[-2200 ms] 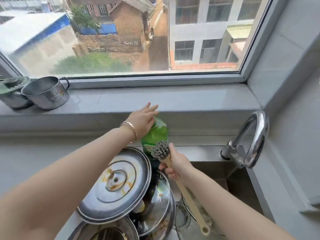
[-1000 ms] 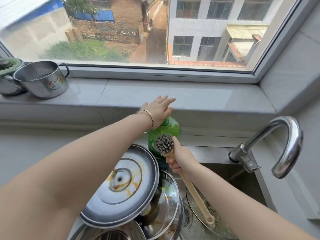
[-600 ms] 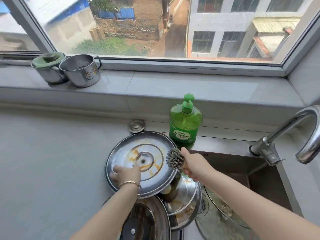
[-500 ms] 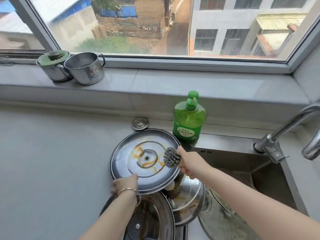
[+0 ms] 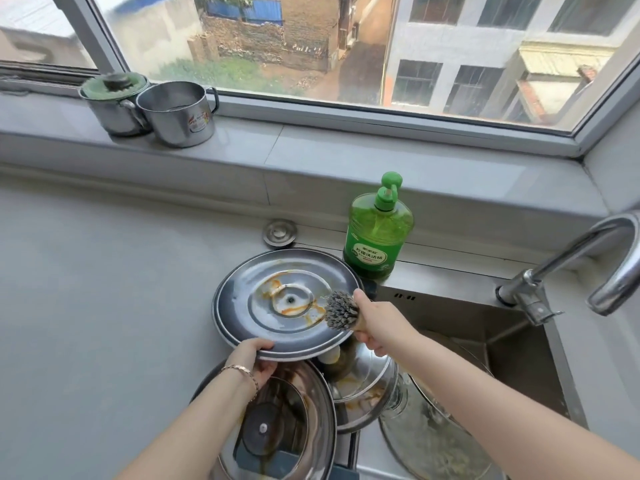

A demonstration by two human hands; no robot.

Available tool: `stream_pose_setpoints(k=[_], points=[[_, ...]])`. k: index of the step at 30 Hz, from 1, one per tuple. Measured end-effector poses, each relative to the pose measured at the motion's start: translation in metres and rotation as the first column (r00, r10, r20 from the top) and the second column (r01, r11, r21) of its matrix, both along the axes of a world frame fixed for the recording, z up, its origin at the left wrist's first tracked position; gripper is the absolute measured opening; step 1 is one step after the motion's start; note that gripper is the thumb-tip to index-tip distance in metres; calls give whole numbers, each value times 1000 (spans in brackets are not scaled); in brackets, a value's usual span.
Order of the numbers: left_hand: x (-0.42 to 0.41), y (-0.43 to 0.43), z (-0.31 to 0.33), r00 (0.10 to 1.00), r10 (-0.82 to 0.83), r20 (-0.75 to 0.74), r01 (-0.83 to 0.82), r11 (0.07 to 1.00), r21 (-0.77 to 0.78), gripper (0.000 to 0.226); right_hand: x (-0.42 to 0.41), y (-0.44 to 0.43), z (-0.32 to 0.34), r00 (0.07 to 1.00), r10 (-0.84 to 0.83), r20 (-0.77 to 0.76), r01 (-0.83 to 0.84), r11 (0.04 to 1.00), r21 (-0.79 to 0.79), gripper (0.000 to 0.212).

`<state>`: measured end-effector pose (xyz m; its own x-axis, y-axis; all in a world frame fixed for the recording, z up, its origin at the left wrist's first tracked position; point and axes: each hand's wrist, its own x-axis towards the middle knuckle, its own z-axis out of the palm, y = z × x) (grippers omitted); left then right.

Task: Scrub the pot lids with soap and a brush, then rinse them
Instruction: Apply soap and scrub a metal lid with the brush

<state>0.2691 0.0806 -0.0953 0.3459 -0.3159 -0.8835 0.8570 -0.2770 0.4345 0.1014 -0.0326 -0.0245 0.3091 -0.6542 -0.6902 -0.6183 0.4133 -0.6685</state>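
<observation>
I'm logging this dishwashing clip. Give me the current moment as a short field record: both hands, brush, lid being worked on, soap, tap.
left hand: grips the near rim of the top lid
right hand: holds the brush by its handle
brush: bristles at the top lid's right side; contact unclear
top lid: steel, orange stains round its centre, over other lids
soap bottle: green, upright behind the top lid
faucet: no water seen running
</observation>
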Motion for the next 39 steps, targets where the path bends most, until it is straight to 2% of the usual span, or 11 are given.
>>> stream_pose_setpoints(k=[4, 8, 11, 14, 20, 24, 25, 29, 34, 36, 39], points=[[-2, 9, 6, 997, -81, -1, 81, 997, -17, 9, -10, 4, 5, 1000, 16, 18, -15, 998, -60, 52], [-20, 30, 32, 990, -139, 40, 141, 988, -57, 11, -30, 10, 15, 997, -5, 82, 14, 994, -106, 52], [-38, 38, 58, 993, -120, 16, 121, 976, -181, 20, -57, 16, 18, 995, 22, 102, 2, 974, -225, 50], [-59, 41, 78, 982, -176, 65, 186, 961, -204, 22, -95, 21, 15, 993, 82, 85, -49, 942, -332, 36], [-119, 50, 103, 922, -371, 112, 387, 890, -242, 19, -169, 27, 25, 965, 173, -197, -250, 836, -489, 46], [-162, 51, 110, 883, -436, 171, 468, 840, -273, 30, -203, 27, 30, 938, 25, -345, -234, 781, -580, 51], [-174, 49, 111, 873, -446, 196, 486, 829, -276, 32, -207, 36, 30, 938, 45, -345, -250, 777, -578, 51], [-213, 39, 112, 826, -490, 276, 556, 788, -265, 40, -222, 75, 25, 968, 227, -106, -250, 831, -497, 49], [-236, 32, 113, 819, -502, 278, 570, 769, -290, 61, -275, 42, 15, 985, -122, -120, 41, 849, -527, 50], [-243, 28, 113, 815, -501, 291, 573, 772, -276, 69, -270, 62, 13, 999, -30, -25, 13, 867, -499, 48], [-253, 25, 113, 823, -496, 277, 563, 781, -272, 57, -260, 74, 15, 992, 77, 100, -22, 884, -466, 49]])
